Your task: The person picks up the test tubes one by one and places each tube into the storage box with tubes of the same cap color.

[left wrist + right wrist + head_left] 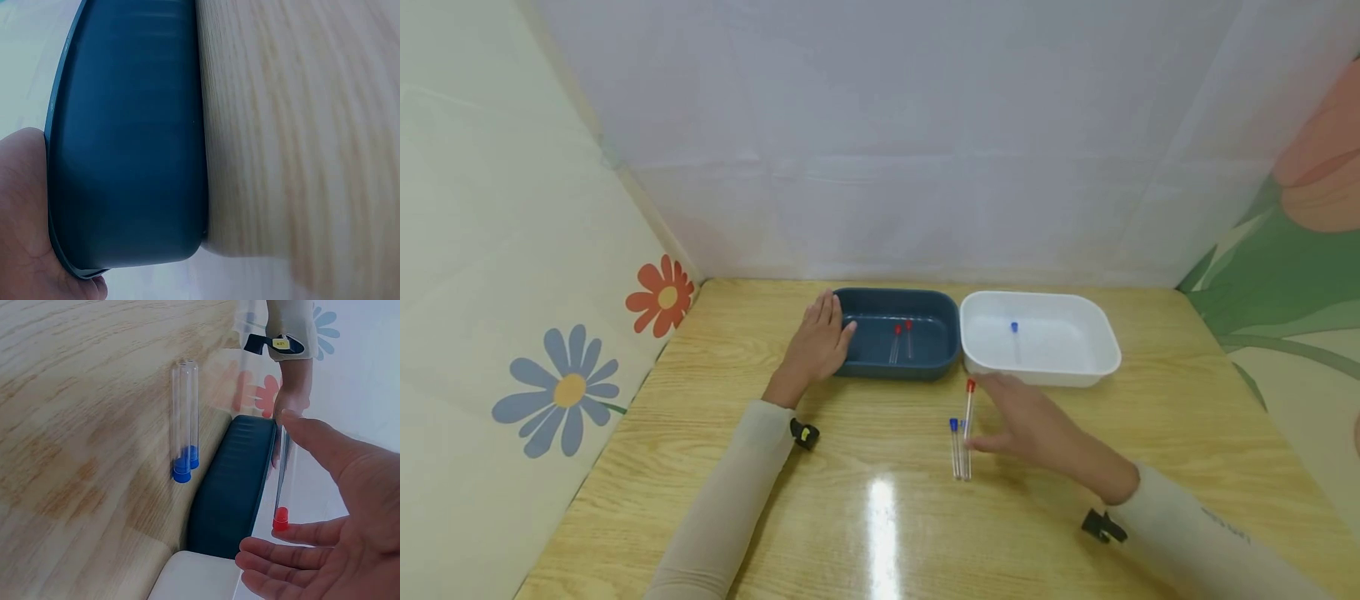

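My right hand (1037, 425) pinches a clear test tube with a red cap (969, 417) lengthwise, its thumb at the plain end and a fingertip at the cap. In the right wrist view the other fingers of that hand are spread. Two blue-capped test tubes (185, 425) lie side by side on the table, left of this hand. My left hand (817, 342) rests on the left end of the dark blue basin (898, 371), fingers straight along the rim and thumb over its inner edge. Two red-capped tubes (909, 337) lie inside that basin.
Right beside the blue basin stands a white basin (1075, 379) with one blue-capped tube (1015, 333) in it. Both basins stand near the back edge of the wooden table (820, 517), before a white cloth. Flower-printed panels flank the table.
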{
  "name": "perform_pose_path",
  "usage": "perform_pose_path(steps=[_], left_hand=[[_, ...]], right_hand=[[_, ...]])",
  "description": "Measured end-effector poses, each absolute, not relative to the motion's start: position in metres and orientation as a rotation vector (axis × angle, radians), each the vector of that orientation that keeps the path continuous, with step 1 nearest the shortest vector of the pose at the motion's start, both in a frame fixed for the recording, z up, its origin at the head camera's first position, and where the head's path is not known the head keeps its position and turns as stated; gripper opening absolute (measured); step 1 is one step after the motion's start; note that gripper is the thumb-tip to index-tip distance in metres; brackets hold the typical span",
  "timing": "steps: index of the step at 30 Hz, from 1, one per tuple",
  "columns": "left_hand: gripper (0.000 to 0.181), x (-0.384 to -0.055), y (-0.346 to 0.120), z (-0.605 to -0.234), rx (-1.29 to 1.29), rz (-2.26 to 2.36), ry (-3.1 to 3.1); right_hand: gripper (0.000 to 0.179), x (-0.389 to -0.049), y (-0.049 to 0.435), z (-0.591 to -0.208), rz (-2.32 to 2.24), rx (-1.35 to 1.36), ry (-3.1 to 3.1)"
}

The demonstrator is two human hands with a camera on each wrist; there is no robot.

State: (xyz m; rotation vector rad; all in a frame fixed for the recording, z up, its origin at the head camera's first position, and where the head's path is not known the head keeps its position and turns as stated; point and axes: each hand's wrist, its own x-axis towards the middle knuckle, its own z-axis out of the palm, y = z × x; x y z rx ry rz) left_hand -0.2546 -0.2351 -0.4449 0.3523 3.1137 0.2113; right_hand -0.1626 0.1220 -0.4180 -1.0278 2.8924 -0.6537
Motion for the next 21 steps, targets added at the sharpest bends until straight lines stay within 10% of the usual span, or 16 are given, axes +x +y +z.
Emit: perform_pose_path(steps=[21], left_hand=[[0.069, -0.255, -0.236, -0.445, 0.354, 0.212, 3.115]], right_hand=[[0.092, -0.174, 0.109, -0.399, -0.658, -1.07, 2.845]])
